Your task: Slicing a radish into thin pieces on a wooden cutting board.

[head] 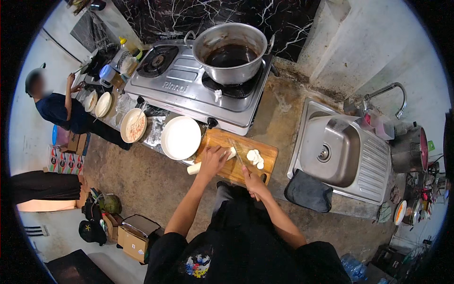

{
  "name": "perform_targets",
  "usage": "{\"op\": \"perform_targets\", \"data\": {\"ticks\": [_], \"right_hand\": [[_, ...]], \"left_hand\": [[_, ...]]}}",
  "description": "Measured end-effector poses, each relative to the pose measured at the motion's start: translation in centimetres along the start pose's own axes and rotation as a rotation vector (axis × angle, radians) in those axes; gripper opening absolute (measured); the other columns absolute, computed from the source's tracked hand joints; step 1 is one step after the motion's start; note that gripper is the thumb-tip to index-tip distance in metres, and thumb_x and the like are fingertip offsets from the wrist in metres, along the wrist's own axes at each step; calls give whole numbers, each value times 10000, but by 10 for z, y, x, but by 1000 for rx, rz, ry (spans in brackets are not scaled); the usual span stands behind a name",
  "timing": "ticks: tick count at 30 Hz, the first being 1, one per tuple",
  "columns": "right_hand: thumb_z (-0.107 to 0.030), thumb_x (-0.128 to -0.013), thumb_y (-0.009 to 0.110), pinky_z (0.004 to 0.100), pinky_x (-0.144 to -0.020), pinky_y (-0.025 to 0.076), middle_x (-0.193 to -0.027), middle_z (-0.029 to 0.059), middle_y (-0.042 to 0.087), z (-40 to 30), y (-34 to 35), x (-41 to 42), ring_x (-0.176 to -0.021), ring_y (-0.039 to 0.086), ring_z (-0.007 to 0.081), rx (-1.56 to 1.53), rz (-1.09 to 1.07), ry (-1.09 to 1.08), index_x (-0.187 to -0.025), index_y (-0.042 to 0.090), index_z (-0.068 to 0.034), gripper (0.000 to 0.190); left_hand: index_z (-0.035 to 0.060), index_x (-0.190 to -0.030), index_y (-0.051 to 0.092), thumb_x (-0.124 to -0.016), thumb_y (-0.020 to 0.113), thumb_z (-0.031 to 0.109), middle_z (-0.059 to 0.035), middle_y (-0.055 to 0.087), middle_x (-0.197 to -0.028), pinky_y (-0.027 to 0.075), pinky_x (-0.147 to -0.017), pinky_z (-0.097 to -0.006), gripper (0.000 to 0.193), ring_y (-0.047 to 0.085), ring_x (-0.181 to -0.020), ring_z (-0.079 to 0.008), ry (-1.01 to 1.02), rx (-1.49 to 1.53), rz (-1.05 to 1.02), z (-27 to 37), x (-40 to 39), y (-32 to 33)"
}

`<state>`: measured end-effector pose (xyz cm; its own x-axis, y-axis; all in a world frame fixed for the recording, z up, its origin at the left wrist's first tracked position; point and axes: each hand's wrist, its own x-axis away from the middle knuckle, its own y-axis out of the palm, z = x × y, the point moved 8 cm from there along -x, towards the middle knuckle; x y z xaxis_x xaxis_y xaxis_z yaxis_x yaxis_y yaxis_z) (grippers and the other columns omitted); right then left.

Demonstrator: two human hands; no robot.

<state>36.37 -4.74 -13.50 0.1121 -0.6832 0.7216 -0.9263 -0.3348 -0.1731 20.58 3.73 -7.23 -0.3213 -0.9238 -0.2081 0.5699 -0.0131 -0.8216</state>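
Observation:
A wooden cutting board [234, 137] lies on the counter before me. My left hand [214, 161] presses down on a pale, cylindrical log of food [194, 169], whose middle is hidden under the fingers. One end of the log extends past the board's left side; the other reaches the knife. In my right hand [257, 184] is the handle of a kitchen knife [238, 154], its blade at the log's right end. Several thin, round white slices [254, 158] lie overlapping to the right of the blade. A white bowl [181, 138] stands just left of the board.
A Rinnai gas stove [170, 81] sits behind the board, bearing a large metal pot [230, 67] of dark liquid. To the right is a steel sink [330, 156] with a dark cloth [308, 191] at its front edge. Another person [67, 106] stands at far left near several bowls.

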Motion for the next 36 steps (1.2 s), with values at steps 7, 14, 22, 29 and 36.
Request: {"op": "perform_targets", "data": {"ticks": [7, 14, 22, 29, 36], "right_hand": [[-661, -955, 326, 309, -343, 339, -545, 51, 414, 16, 5, 1, -378, 395, 153, -61, -41, 111, -781, 484, 19, 720], [-644, -966, 311, 339, -343, 372, -495, 70, 435, 11, -1, -7, -357, 444, 185, 75, -6, 33, -670, 492, 33, 761], [-654, -964, 272, 385, -348, 406, -444, 127, 485, 8, -14, -10, -348, 518, 255, 276, 238, -237, -587, 521, 70, 854], [-632, -968, 325, 370, -352, 401, -478, 120, 494, 23, -34, 10, -360, 514, 236, 132, 158, 24, -661, 518, 59, 780], [-669, -957, 270, 373, -360, 434, -540, 141, 537, 28, -17, 9, -398, 550, 247, 105, -3, 39, -764, 531, 67, 804]], "left_hand": [[91, -1111, 669, -864, 662, 230, -86, 662, -942, 413, -831, -425, 283, 616, -892, -287, 59, -96, 89, 11, 9, -1], [91, -1211, 609, -836, 684, 249, -91, 625, -1020, 427, -835, -427, 414, 583, -956, -305, 76, -118, 16, 19, 9, -3], [70, -1248, 591, -804, 706, 172, -133, 614, -1051, 476, -809, -452, 470, 581, -961, -352, 39, -101, -63, 14, 10, 5], [77, -1275, 557, -823, 669, 154, -131, 600, -1040, 471, -816, -459, 471, 573, -945, -355, 53, -95, -105, 17, 17, 2], [69, -1277, 543, -837, 662, 167, -157, 608, -1074, 483, -831, -469, 466, 585, -932, -395, 40, -66, -193, 27, 16, -7]]}}
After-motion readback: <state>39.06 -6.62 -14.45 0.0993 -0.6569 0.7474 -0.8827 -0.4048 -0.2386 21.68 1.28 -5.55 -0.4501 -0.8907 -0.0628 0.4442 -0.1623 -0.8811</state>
